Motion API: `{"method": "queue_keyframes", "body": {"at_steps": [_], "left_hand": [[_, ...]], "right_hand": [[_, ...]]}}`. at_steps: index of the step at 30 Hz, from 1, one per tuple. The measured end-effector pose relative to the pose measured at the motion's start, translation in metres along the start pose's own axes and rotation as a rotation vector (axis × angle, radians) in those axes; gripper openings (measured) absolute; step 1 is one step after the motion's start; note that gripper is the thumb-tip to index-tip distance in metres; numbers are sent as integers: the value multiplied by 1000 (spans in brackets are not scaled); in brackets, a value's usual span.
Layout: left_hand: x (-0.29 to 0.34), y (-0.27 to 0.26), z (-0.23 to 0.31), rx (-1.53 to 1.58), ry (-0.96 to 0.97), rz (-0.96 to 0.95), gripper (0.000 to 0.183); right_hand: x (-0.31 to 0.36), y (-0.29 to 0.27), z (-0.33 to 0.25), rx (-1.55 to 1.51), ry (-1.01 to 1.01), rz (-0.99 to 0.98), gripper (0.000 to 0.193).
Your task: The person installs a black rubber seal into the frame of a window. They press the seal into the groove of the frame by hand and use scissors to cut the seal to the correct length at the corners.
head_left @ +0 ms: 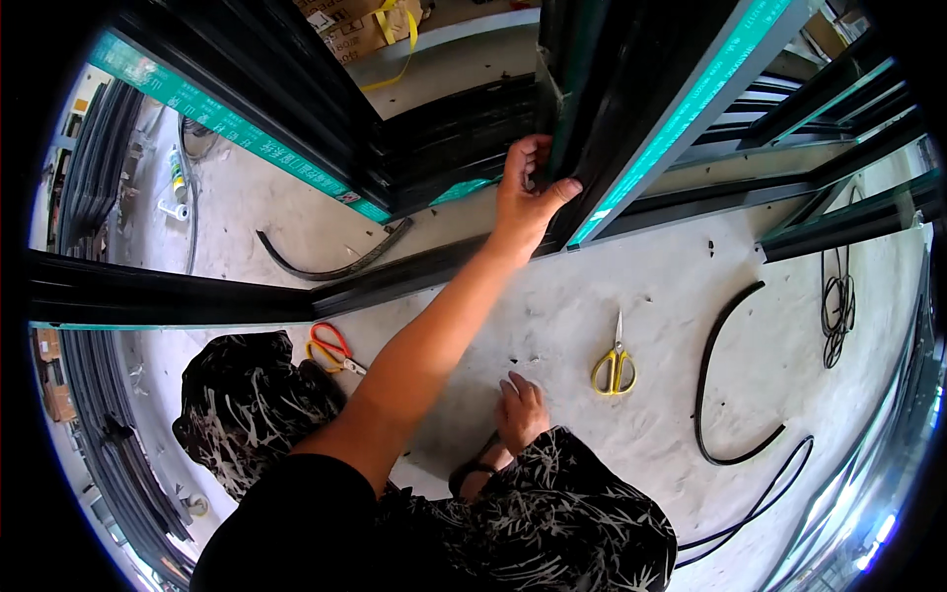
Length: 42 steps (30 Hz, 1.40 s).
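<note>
My left hand (528, 209) reaches up and forward to a dark upright metal frame (604, 128) with green film along its edge. Its fingers curl around the upright's inner side, and the thumb presses against the front. Beside my right knee, my right hand (521, 412) hangs low over the floor, fingers loosely bent and slightly apart, with nothing visible in them. Yellow-handled scissors (616, 370) lie on the floor to its right. Another cutting tool with red and yellow handles (330, 345) lies by my left knee, partly covered by my arm.
A dark bottom rail (178, 294) crosses ahead of my knees. Cut black rubber strips (706, 375) and a coiled cord (837, 308) lie on the right-hand floor. Long dark profiles (91, 187) are stacked at far left, near a spray can (178, 178). Cardboard boxes (365, 28) stand beyond the frame.
</note>
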State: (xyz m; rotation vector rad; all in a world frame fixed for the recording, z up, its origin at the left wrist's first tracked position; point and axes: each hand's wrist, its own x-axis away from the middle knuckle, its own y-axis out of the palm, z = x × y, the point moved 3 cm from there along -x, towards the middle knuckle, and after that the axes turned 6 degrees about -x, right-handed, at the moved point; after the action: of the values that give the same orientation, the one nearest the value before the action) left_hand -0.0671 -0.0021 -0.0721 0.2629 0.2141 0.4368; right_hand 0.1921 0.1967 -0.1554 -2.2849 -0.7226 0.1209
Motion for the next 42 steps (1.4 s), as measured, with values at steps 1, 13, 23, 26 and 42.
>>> {"method": "queue_keyframes", "body": {"at_steps": [1,13,23,26,42], "left_hand": [[3,-2,0,-14,-20,-5,68],[16,-8,-19,-84,-81,7,63],[18,-9,-3,-125,-124,-75,64],[16,-7,-1,-112,-101,-61,62],[12,-11,-7,-216,-86,-55,62]], "right_hand": [[6,10,4,0,-15,29,32],[20,46,13,-147,-176,356,23],[21,58,24,-204,-276,528,30],[26,64,31,-203,-263,520,32],[42,81,60,-215,-167,403,35]]}}
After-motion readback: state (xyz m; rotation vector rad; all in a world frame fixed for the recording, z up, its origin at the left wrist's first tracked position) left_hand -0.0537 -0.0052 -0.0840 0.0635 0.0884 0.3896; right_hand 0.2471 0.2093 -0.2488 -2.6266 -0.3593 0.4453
